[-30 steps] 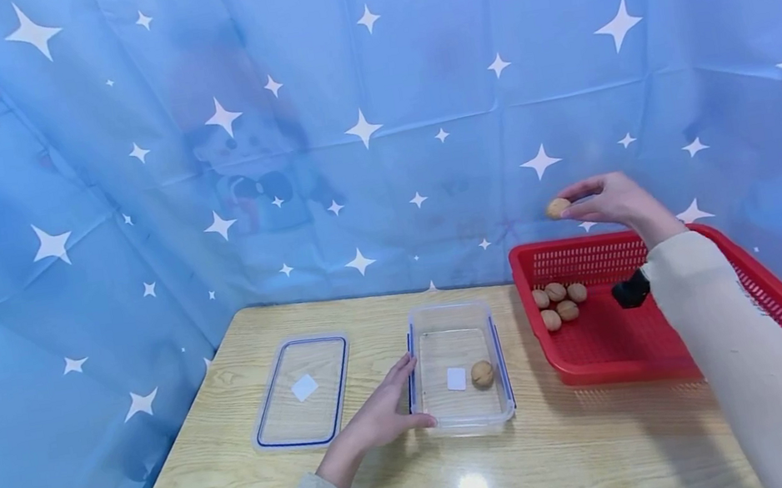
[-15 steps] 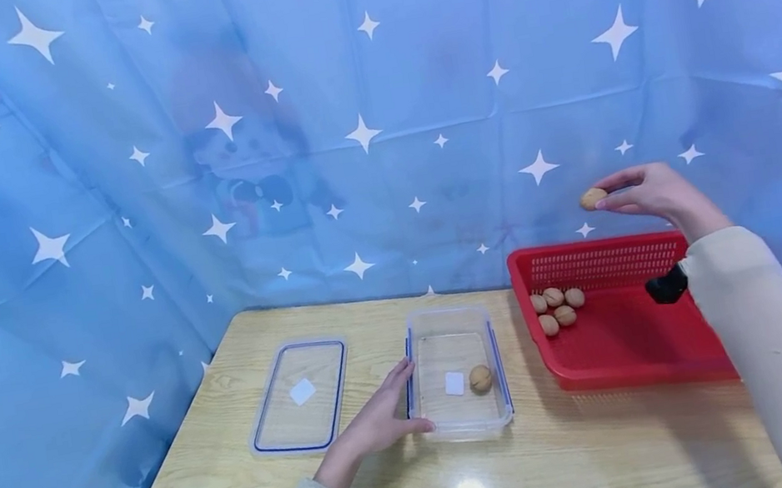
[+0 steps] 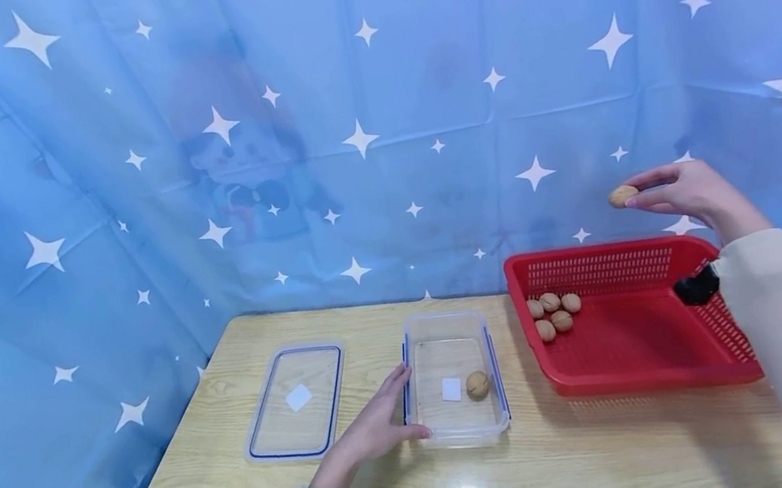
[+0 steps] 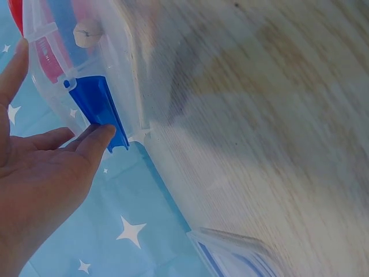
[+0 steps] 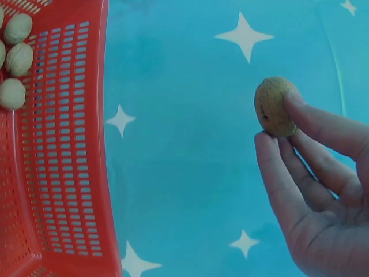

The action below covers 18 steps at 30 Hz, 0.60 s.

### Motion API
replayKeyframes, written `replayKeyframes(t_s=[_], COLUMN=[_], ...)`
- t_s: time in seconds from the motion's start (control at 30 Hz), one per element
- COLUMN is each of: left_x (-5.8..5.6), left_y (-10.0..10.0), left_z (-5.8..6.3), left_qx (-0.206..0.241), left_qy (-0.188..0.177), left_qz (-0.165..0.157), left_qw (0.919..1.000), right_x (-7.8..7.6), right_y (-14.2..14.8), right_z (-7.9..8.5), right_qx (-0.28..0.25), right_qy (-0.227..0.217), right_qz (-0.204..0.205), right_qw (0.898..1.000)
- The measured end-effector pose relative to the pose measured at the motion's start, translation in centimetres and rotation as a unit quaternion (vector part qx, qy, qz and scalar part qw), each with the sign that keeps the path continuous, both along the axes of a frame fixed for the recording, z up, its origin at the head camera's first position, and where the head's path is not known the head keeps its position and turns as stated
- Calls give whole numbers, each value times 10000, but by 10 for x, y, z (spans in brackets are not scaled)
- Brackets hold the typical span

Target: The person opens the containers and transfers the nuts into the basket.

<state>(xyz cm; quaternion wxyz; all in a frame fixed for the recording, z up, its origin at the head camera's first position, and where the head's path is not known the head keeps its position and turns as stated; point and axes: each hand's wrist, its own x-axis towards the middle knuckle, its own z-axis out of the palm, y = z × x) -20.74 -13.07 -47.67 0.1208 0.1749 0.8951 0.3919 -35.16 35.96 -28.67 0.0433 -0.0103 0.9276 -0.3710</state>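
Raised above the back of the red basket, my right hand (image 3: 698, 196) pinches a walnut (image 3: 622, 197) between thumb and fingertips. A small dark spot shows on this walnut's shell in the right wrist view. My left hand (image 3: 373, 430) rests along the left side of a clear plastic container (image 3: 426, 357), thumb at its near corner. In the left wrist view, fingertips touch the container's blue latch (image 4: 95, 101). One walnut (image 3: 477, 385) lies inside the container, right of a white square label (image 3: 451, 389).
The red basket (image 3: 639, 384) stands on the right, with several walnuts (image 3: 550, 302) gathered in its left end. A clear lid with a blue seal (image 3: 285, 424) lies left of the container on the wooden table (image 3: 230, 487). A blue star-patterned curtain (image 3: 303, 63) hangs behind.
My right hand has moved to the right with the walnut still pinched. The left hand has stayed at the container. The head view has shifted slightly.
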Motion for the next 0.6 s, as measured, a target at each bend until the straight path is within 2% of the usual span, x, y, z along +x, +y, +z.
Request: replayKeyframes(t_s=[0.1,0.33,0.43,0.47,0.6], left_x=[1,2,2,2,4], left_y=[0,-2,-2,-2,-1], left_z=[0,0,1,0,-1], left_qx=[-14,28,43,52,63], left_qy=[35,13,14,19,27], left_qz=[-26,-33,-47,-49,-49], left_qw=[10000,10000,10000,10000,10000], right_x=[0,-12,-10,-7,4], right_y=[10,43,48,45,45], right_z=[-3,-22,-24,-23,-25], right_qx=[74,-610,-495,-309,-180], right_qy=[-63,-229,-274,-280,-279], right_qz=[-74,-111,-255,-312,-400], right_qw=[9999,9978,9981,9986,9986])
